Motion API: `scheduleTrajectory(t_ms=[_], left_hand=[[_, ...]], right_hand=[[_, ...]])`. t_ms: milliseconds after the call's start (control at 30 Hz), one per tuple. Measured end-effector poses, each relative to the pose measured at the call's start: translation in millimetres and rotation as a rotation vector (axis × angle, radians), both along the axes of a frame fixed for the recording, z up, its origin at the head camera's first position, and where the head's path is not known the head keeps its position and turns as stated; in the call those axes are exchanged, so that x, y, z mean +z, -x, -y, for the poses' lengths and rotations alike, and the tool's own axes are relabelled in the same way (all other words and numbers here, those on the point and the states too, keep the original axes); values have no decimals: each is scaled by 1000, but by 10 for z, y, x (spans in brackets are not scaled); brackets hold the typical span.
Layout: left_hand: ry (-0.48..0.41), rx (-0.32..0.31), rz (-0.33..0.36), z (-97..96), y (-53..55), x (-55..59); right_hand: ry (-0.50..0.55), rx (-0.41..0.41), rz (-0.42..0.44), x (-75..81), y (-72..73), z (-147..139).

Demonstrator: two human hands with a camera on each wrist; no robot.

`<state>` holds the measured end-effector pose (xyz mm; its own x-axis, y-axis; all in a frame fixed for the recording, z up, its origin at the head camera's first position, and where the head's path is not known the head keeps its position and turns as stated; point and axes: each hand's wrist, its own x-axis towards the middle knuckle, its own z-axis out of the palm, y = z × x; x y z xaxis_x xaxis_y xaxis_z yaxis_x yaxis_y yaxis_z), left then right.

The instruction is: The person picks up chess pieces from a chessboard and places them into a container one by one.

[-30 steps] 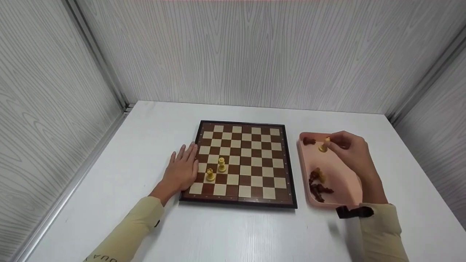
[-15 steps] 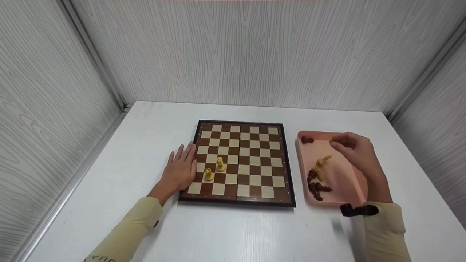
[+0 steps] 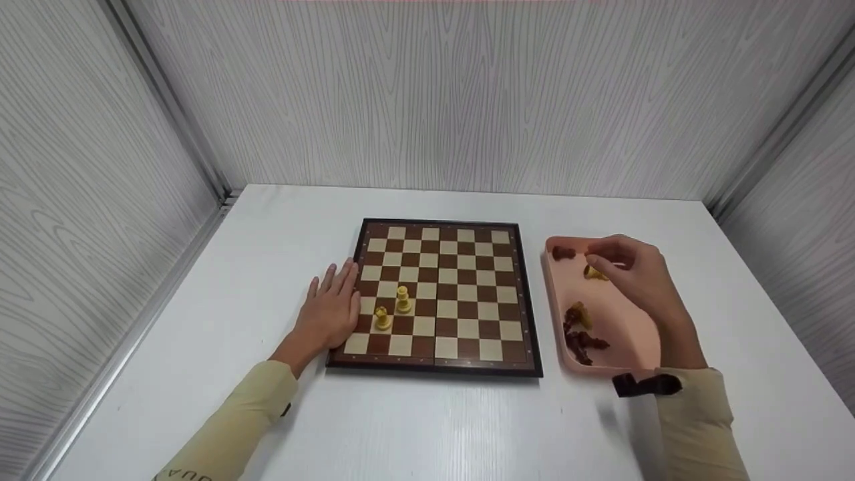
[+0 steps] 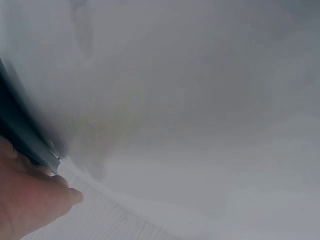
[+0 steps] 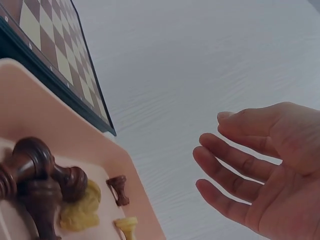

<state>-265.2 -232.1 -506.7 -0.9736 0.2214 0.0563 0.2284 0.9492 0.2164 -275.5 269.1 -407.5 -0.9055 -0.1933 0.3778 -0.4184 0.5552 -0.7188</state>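
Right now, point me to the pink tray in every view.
Head: pink tray, right of the chessboard.
Left wrist: not in it.
Right wrist: lower left, cut off by the frame.
Shared landmark: the chessboard, upper left in right wrist; apparently only its dark edge, far left, in left wrist.

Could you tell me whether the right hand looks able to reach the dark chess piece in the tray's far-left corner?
Probably yes: the right hand hovers over the tray, holding nothing, and nothing covers the dark chess piece.
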Motion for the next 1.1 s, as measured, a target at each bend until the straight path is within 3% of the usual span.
scheduleTrajectory(t_ms=[200,400,633,1100], left_hand=[[8,-1,-10,-2,5,-20],[13,2,5,7,-8,-30],[7,3,-16,5,3,-28],[2,2,-25,-12,-8,-1]], right_hand=[[5,38,8,15,-26,204],[-13,99,-66,-4,-48,414],[23,150,42,-64,-27,754],[54,334,12,-88,24,1249]])
